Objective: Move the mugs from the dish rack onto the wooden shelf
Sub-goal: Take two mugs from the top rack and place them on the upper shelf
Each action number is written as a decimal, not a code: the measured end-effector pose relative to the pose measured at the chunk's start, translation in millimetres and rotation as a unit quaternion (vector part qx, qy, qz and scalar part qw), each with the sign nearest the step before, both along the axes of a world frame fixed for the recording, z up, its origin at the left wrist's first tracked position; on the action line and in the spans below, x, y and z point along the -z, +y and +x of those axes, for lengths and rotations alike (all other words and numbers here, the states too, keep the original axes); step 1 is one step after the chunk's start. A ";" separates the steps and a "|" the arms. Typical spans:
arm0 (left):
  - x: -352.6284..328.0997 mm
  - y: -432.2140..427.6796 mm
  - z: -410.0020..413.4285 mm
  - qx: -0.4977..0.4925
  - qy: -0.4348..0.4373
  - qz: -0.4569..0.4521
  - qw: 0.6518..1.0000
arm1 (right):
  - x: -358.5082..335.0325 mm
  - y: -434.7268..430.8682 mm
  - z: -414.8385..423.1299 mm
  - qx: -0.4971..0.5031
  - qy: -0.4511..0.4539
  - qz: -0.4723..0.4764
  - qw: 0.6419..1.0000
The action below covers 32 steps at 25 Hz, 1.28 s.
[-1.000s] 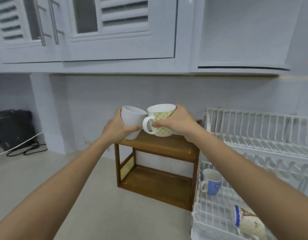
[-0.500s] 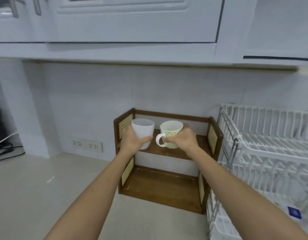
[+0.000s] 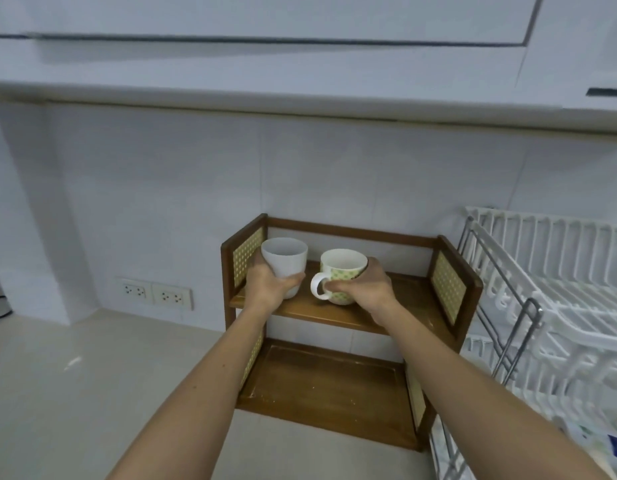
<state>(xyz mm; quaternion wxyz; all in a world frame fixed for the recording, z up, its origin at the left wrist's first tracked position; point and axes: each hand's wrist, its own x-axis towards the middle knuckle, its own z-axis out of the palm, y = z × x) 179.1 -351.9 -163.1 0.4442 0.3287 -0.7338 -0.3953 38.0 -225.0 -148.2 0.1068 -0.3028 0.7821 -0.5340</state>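
The left hand wraps around a plain white mug, its base at the left end of the wooden shelf upper board. The right hand grips a green-patterned mug just beside it, handle pointing left, base on the board. Both mugs are upright. The white dish rack stands immediately right of the shelf on the countertop

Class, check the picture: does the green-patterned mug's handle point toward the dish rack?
No, the handle of the green-patterned mug points left toward the white mug, away from the dish rack on the right.
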 end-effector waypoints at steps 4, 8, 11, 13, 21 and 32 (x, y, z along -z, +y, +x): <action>6.0 -14.8 -8.9 0.006 0.002 0.025 1.000 | 4.5 -10.1 -2.9 0.003 -0.006 -0.004 1.000; 9.5 -24.6 -15.3 -0.001 0.002 0.023 1.000 | 4.5 -19.3 -6.5 0.004 -0.004 -0.004 1.000; 11.4 -29.2 -18.9 0.001 -0.004 0.019 1.000 | 6.7 -24.6 -8.6 0.004 0.004 -0.001 1.000; 12.5 -30.8 -20.3 0.000 -0.006 0.014 1.000 | 8.0 -27.5 -10.0 0.005 0.009 -0.003 1.000; 17.0 -33.0 -19.1 -0.007 -0.009 0.002 1.000 | 8.5 -29.5 -18.5 -0.013 -0.008 0.005 1.000; 15.7 -30.8 -19.5 -0.019 -0.029 0.015 0.999 | 6.3 -28.8 -16.9 -0.023 -0.034 0.014 0.999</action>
